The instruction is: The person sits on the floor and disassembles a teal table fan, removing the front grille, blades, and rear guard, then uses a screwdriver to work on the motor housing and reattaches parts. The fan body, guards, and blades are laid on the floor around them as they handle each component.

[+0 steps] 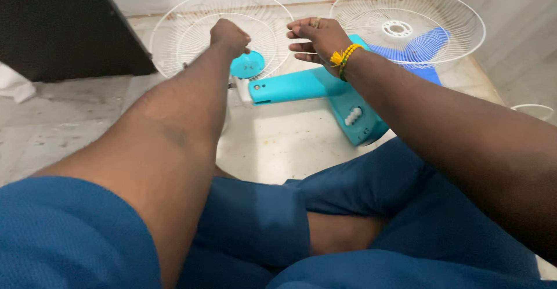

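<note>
Two white wire fan grilles on the floor, one turquoise fan body between them.
Left hand (230, 35) fisted on left grille (185, 28) rim; right hand (316, 36) loosely curled, contents unclear, above fan body (301, 86); right grille (429, 10) covers one blue blade (423, 48).

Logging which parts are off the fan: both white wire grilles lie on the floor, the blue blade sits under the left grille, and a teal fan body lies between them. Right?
Not quite. The head view shows the blue blade under the right grille, not the left grille. The rest holds: both white grilles lie on the floor, with the teal fan body between them.
</note>
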Tool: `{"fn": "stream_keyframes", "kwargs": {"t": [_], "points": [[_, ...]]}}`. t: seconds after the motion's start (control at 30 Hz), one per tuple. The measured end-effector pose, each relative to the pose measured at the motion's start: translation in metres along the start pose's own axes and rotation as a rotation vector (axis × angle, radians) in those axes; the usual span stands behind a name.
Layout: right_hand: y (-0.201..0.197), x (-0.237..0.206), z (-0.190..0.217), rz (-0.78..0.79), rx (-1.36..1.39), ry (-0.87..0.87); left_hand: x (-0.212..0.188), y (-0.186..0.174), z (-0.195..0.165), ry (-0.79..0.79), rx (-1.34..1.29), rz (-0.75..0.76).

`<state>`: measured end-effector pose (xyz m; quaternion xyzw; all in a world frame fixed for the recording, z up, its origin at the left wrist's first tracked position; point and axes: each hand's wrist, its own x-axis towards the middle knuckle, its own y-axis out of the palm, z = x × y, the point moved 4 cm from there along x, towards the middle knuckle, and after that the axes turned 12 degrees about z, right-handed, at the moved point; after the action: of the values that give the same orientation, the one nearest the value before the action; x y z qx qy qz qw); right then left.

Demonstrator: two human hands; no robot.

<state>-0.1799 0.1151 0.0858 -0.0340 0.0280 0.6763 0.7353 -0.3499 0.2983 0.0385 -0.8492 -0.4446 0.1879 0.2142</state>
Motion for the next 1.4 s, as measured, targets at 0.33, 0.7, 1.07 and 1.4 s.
{"fn": "stream_keyframes", "kwargs": {"t": [0.33, 0.7, 1.07, 1.4], "points": [[-0.037, -0.002, 0.013, -0.011, -0.021, -0.062, 0.012, 0.024, 0.002, -0.279, 0.444, 0.102], [-0.042, 0.010, 0.015, 0.046, -0.068, -0.124, 0.022, 0.047, 0.009, -0.374, 0.656, 0.231], [-0.036, 0.006, 0.018, 0.054, -0.026, -0.145, 0.032, 0.038, -0.004, -0.267, 0.551, 0.197], [-0.010, -0.015, 0.008, 0.007, 0.074, -0.126, 0.003, -0.023, -0.054, 0.405, -0.300, -0.020]]}}
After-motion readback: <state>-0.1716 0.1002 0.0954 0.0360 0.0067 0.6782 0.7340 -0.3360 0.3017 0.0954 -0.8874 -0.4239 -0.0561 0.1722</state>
